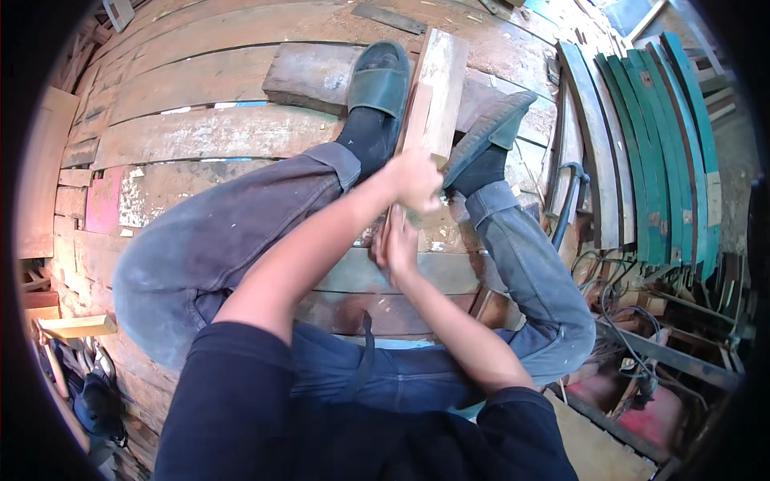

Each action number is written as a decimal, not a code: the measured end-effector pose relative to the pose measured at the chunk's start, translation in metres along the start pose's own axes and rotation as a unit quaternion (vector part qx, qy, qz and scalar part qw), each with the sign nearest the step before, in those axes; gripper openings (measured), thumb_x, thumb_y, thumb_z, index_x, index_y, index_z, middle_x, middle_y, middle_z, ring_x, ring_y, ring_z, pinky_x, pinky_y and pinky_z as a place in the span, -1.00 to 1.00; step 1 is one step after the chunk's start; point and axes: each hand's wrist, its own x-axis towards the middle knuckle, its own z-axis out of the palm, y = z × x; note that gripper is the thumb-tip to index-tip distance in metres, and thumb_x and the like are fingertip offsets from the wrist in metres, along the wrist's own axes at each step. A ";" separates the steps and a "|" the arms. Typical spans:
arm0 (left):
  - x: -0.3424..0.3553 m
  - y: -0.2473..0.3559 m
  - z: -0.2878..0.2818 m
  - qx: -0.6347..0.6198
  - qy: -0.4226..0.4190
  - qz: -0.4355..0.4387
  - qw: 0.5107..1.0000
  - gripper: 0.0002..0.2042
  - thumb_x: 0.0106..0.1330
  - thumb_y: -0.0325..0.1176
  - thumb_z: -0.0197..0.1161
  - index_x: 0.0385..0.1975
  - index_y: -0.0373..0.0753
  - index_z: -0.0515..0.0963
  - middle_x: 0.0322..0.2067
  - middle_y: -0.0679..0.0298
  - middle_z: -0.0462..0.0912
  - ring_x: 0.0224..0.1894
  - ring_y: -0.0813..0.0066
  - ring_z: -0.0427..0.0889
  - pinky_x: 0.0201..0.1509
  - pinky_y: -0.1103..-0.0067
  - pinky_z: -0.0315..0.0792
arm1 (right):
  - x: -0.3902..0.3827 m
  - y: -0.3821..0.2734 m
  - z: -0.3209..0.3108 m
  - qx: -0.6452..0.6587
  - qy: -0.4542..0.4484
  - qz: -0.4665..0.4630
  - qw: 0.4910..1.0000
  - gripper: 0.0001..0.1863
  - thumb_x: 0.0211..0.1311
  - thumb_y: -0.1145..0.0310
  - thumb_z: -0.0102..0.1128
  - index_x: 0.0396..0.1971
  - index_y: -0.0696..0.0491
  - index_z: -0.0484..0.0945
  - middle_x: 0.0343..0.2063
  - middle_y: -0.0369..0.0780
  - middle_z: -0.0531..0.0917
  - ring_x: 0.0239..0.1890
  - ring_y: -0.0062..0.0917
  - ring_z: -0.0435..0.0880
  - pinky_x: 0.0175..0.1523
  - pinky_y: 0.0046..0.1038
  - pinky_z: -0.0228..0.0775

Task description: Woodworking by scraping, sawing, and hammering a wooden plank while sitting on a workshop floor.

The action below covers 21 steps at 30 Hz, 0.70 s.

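A pale timber plank lies lengthwise between my two sandaled feet. My left hand, blurred, is closed at the near end of the plank, and what its fingers hold is unclear. Just below it, my right hand is closed around a narrow piece that looks wooden, mostly hidden by both hands. I sit on the weathered board floor, legs bent either side of the plank.
A wood block lies beyond my left foot. Green-painted boards and a grey bar are at the right, above cables and a red object. Dark bundled items lie at the lower left.
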 end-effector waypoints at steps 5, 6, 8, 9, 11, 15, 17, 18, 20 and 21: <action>-0.033 0.057 0.003 -0.086 0.000 0.031 0.996 -0.67 -0.22 -0.09 0.11 -0.94 -0.23 0.47 -0.88 0.10 0.41 -0.76 0.17 0.41 -0.33 0.37 0.37 | -0.061 0.022 -0.017 -0.066 0.037 0.030 0.997 -0.50 0.44 -0.01 -0.22 -0.62 0.05 0.31 -0.82 -0.28 0.36 -0.88 -0.60 0.30 -0.80 -0.55 0.05; -0.028 0.055 0.002 -0.079 0.009 0.025 0.997 -0.67 -0.21 -0.09 0.12 -0.94 -0.23 0.47 -0.87 0.10 0.41 -0.75 0.17 0.41 -0.33 0.36 0.37 | -0.056 0.020 -0.020 -0.047 0.033 0.012 0.998 -0.49 0.44 -0.01 -0.21 -0.62 0.05 0.32 -0.83 -0.28 0.37 -0.88 -0.59 0.30 -0.80 -0.54 0.05; -0.004 0.027 0.001 -0.009 0.069 0.010 0.998 -0.66 -0.19 -0.06 0.14 -0.88 -0.25 0.51 -0.81 0.11 0.48 -0.67 0.20 0.47 -0.39 0.40 0.36 | -0.023 -0.003 -0.024 -0.036 -0.004 0.013 0.999 -0.52 0.41 -0.02 -0.16 -0.55 0.07 0.35 -0.78 -0.25 0.42 -0.82 -0.60 0.36 -0.80 -0.55 0.07; 0.013 0.012 -0.001 -0.048 0.041 0.008 0.998 -0.66 -0.17 -0.06 0.14 -0.83 -0.25 0.55 -0.78 0.10 0.51 -0.63 0.16 0.50 -0.42 0.35 0.37 | -0.008 -0.019 -0.020 -0.012 -0.004 0.003 1.000 -0.52 0.41 -0.05 -0.18 -0.53 0.07 0.35 -0.77 -0.26 0.43 -0.81 -0.61 0.38 -0.80 -0.57 0.08; 0.025 -0.006 -0.008 -0.008 0.011 -0.016 1.000 -0.67 -0.14 -0.07 0.13 -0.81 -0.24 0.58 -0.77 0.07 0.53 -0.62 0.12 0.54 -0.40 0.30 0.40 | 0.013 -0.035 -0.012 -0.033 0.003 0.013 0.999 -0.49 0.40 -0.08 -0.19 -0.53 0.06 0.35 -0.78 -0.27 0.43 -0.81 -0.62 0.38 -0.81 -0.58 0.08; 0.013 0.014 -0.002 0.007 -0.017 -0.022 1.000 -0.63 -0.12 -0.05 0.11 -0.81 -0.26 0.58 -0.77 0.03 0.53 -0.64 0.12 0.54 -0.35 0.34 0.41 | -0.002 -0.010 -0.022 -0.033 -0.006 -0.031 0.999 -0.47 0.40 -0.09 -0.21 -0.55 0.08 0.37 -0.79 -0.25 0.43 -0.84 -0.58 0.37 -0.80 -0.56 0.10; -0.017 0.035 0.012 -0.024 -0.034 0.022 0.999 -0.64 -0.10 -0.02 0.12 -0.81 -0.20 0.57 -0.75 0.11 0.56 -0.65 0.19 0.54 -0.27 0.38 0.39 | -0.027 0.012 -0.024 -0.016 -0.024 0.009 1.000 -0.49 0.39 -0.07 -0.17 -0.54 0.08 0.38 -0.78 -0.25 0.44 -0.81 -0.55 0.40 -0.72 -0.55 0.22; -0.023 0.049 0.015 -0.037 -0.053 0.031 0.997 -0.65 -0.12 -0.03 0.12 -0.87 -0.18 0.54 -0.78 0.13 0.52 -0.65 0.22 0.53 -0.31 0.37 0.37 | -0.026 0.030 -0.029 0.054 -0.009 0.036 0.998 -0.58 0.41 0.09 -0.09 -0.52 0.13 0.40 -0.78 -0.24 0.46 -0.80 -0.59 0.40 -0.70 -0.55 0.25; -0.029 0.058 0.017 -0.058 -0.038 0.067 0.995 -0.68 -0.14 -0.06 0.13 -0.90 -0.16 0.52 -0.81 0.15 0.49 -0.67 0.23 0.50 -0.35 0.38 0.34 | -0.020 0.050 -0.033 0.055 0.032 0.079 0.995 -0.73 0.35 0.28 0.03 -0.50 0.15 0.42 -0.77 -0.24 0.47 -0.77 -0.60 0.43 -0.67 -0.55 0.25; -0.028 0.058 0.013 -0.056 -0.043 0.065 0.995 -0.68 -0.14 -0.06 0.13 -0.90 -0.16 0.52 -0.81 0.15 0.49 -0.67 0.23 0.50 -0.35 0.38 0.34 | -0.018 0.048 -0.032 0.059 0.029 0.082 0.994 -0.73 0.35 0.28 0.03 -0.50 0.15 0.42 -0.77 -0.24 0.47 -0.77 -0.60 0.43 -0.67 -0.55 0.25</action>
